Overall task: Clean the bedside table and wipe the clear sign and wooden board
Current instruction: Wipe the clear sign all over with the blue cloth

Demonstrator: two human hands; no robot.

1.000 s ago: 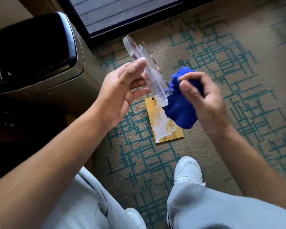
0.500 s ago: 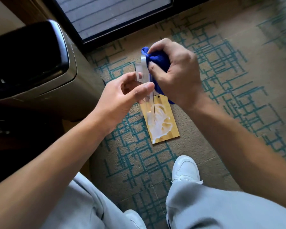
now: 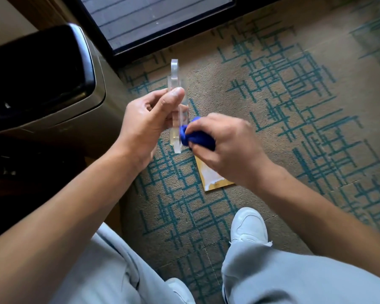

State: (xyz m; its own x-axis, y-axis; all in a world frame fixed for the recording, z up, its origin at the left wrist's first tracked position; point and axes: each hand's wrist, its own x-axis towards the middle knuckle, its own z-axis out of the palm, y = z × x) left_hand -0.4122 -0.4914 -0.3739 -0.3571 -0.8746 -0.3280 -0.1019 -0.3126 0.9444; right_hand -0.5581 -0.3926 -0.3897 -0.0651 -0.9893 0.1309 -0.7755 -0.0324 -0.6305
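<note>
Above the patterned carpet (image 3: 272,102), in front of my knees, I hold the clear sign (image 3: 176,102) edge-on in my left hand (image 3: 147,121). Thumb and fingers pinch its faces near the middle. The sign's long axis runs away from me, from just beside my right hand toward the dark window frame (image 3: 162,44). Its far end stands free above my left thumb.

My right hand (image 3: 224,145) is closed around a bunched blue cloth (image 3: 195,137). The cloth touches the right face of the sign at its near end. The right hand lies directly to the right of the sign, so it is the working hand; the left serves only as a clamp. Both forearms converge from my body, wrists roughly level.

The wooden board (image 3: 213,181) lies flat on the carpet below my right hand, partly hidden by it, with a pale smear on the visible part. A dark-topped cabinet (image 3: 53,84) stands to the left.

Judgement: the next stroke should travel along the long axis toward the far end.
</note>
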